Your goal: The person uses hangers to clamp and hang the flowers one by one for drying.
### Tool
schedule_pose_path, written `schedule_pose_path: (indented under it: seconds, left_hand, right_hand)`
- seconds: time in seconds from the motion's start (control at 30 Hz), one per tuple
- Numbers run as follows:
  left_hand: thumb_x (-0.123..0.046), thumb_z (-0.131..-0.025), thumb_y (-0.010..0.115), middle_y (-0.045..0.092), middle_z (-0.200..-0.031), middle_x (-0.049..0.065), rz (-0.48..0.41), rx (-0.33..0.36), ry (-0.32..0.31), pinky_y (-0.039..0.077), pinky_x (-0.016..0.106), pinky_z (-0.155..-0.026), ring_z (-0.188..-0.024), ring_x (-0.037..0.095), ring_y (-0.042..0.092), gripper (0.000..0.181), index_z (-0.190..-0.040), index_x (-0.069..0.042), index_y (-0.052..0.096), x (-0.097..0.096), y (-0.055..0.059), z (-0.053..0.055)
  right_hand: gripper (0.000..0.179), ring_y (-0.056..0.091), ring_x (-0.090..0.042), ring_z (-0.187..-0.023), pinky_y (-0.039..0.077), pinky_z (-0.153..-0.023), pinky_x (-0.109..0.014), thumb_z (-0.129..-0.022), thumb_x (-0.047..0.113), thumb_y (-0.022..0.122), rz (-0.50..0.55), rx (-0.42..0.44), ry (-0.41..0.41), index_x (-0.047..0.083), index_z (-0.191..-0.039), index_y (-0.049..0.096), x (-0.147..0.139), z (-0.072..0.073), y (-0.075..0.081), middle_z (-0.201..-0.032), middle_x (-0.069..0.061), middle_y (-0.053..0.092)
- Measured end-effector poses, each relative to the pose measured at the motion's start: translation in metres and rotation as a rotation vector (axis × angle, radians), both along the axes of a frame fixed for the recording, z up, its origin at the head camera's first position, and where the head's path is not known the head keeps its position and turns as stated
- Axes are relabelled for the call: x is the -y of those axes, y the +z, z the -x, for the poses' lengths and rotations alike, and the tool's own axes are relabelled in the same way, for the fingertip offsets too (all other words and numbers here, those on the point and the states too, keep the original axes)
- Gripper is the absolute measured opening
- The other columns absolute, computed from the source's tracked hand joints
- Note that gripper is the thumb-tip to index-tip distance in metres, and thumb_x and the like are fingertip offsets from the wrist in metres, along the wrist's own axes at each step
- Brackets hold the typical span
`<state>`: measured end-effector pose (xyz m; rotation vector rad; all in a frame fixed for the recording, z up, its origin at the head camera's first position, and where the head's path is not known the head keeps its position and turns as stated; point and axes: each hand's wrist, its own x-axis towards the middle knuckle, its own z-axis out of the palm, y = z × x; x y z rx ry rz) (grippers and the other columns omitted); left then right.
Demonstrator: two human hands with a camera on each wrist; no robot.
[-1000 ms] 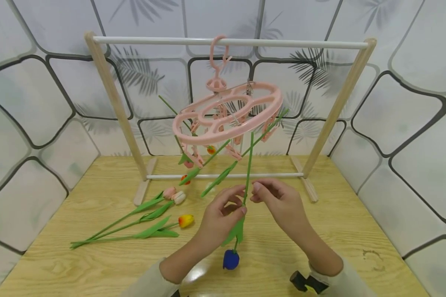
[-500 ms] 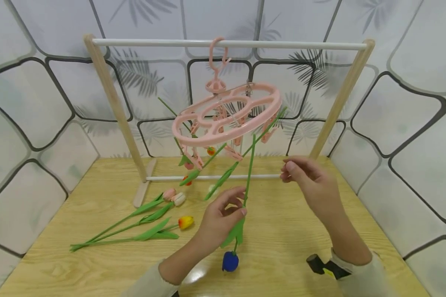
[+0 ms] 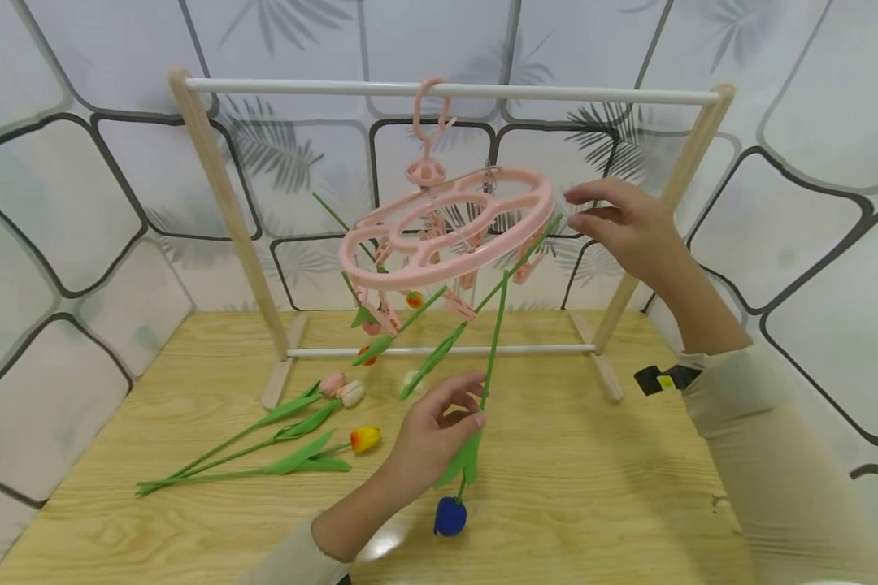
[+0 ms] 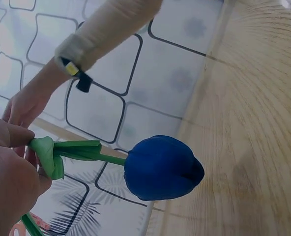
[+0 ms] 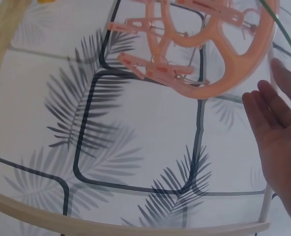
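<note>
Pinching the blue tulip [image 3: 449,517] by its green stem [image 3: 493,349], the left hand [image 3: 430,437] holds it bloom-down over the near part of the table [image 3: 578,504]; the right hand [image 3: 632,229], thumb and fingers parted, hovers near the right side of the pink hanger [image 3: 449,269].

Walls [image 3: 66,203]: we saw them brightly and evenly lit in the head view, stretched toward the left and right edges.
Table [image 3: 571,520]: we noted white glare at lower centre, suggesting light from above, and a soft shadow at lower right, beside the right sleeve [image 3: 768,439].
Blue tulip [image 4: 160,167]: we found the left wrist view dimmer and cooler, the petals darkened.
Wooden post [image 5: 135,230]: we saw it bowed along the bottom of the hazy right wrist view.
</note>
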<state>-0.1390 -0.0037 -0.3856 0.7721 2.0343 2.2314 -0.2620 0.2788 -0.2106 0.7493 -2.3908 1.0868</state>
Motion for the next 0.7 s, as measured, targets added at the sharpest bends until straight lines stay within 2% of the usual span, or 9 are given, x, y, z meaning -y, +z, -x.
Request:
schedule_pose_path:
  seconds: [0.13, 0.2, 0.27, 0.37, 0.5, 0.7]
  left_hand:
    - [-0.001, -0.096, 0.065, 0.058, -0.127, 0.015, 0.001, 0.009, -0.02, 0.053, 0.023, -0.09, -0.105, 0.017, 0.056, 0.043, -0.138, -0.007, 0.059, 0.0, -0.002, -0.001]
    - [-0.001, -0.096, 0.065, 0.058, -0.127, 0.014, 0.005, 0.012, -0.022, 0.053, 0.023, -0.09, -0.105, 0.016, 0.056, 0.043, -0.138, -0.008, 0.059, 0.001, -0.002, -0.001]
    - [-0.001, -0.095, 0.066, 0.058, -0.126, 0.014, 0.006, 0.012, -0.023, 0.053, 0.023, -0.091, -0.105, 0.016, 0.056, 0.044, -0.138, -0.008, 0.059, 0.001, -0.003, -0.001]
    - [-0.002, -0.095, 0.066, 0.058, -0.126, 0.014, 0.01, 0.012, -0.031, 0.053, 0.024, -0.093, -0.106, 0.017, 0.056, 0.044, -0.138, -0.009, 0.059, 0.001, -0.003, -0.001]
    - [-0.002, -0.095, 0.066, 0.058, -0.126, 0.015, 0.018, 0.005, -0.036, 0.052, 0.024, -0.094, -0.106, 0.017, 0.056, 0.045, -0.138, -0.009, 0.059, 0.0, -0.004, -0.002]
    - [-0.002, -0.095, 0.066, 0.058, -0.126, 0.016, 0.023, -0.002, -0.048, 0.053, 0.023, -0.093, -0.105, 0.016, 0.056, 0.045, -0.139, -0.009, 0.059, -0.001, -0.005, -0.002]
  right_hand:
    - [0.035, 0.057, -0.003, -0.117, 0.048, -0.101, -0.017, -0.095, -0.003, 0.065, -0.065, -0.073, 0.156, -0.003, -0.13, 0.063, 0.003, 0.018, 0.013, -0.127, 0.001, 0.059]
    - [0.035, 0.055, -0.005, -0.12, 0.046, -0.102, -0.017, -0.095, -0.002, 0.066, -0.134, -0.09, 0.166, 0.001, -0.13, 0.065, 0.006, 0.022, 0.018, -0.129, 0.0, 0.06]
    - [0.032, 0.053, -0.007, -0.123, 0.044, -0.1, -0.018, -0.097, 0.005, 0.066, -0.21, -0.083, 0.136, 0.008, -0.129, 0.068, 0.009, 0.023, 0.023, -0.132, -0.001, 0.061]
    - [0.029, 0.051, -0.013, -0.129, 0.042, -0.098, -0.024, -0.098, 0.014, 0.067, -0.273, -0.027, 0.079, 0.016, -0.127, 0.071, 0.014, 0.022, 0.028, -0.136, -0.001, 0.061]
    - [0.026, 0.051, -0.012, -0.13, 0.042, -0.102, -0.025, -0.098, 0.013, 0.067, -0.235, 0.039, 0.092, 0.015, -0.123, 0.073, 0.019, 0.021, 0.026, -0.135, -0.002, 0.062]
    - [0.022, 0.052, 0.002, -0.118, 0.044, -0.091, -0.015, -0.094, 0.002, 0.069, -0.173, 0.008, 0.193, 0.005, -0.116, 0.075, 0.025, 0.023, 0.017, -0.128, -0.003, 0.065]
